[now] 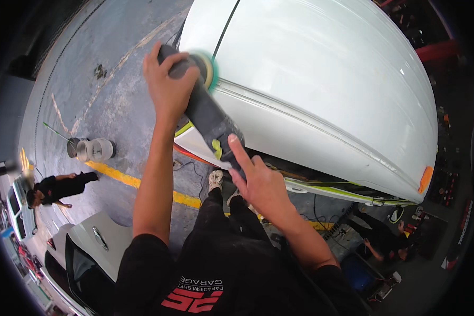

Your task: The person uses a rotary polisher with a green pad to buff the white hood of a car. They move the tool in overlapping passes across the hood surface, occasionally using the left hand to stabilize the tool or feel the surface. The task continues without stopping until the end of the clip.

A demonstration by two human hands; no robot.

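Guiding the polisher (208,110) evenly is what the step seems to call for. The tool is held at the left end of the white car panel (321,68), its round pad (209,71) apparently laid against the surface by a dark seam (225,32); the rim is blurred, so spinning may be judged likely. Both grips are closed on the tool: the head end is wrapped by the left hand (168,84), while the rear is clasped by the right hand (267,188), its index finger laid along the body. Whether the pad sits fully flat cannot be told from this angle. Pressure is best kept light here — paint at edges and seams can be worn through sooner than on an open stretch — and the pad should be swept in slow, overlapping passes. The long ridge (300,118) beside it is better skirted than struck — the pad could be caught or kicked sideways there.
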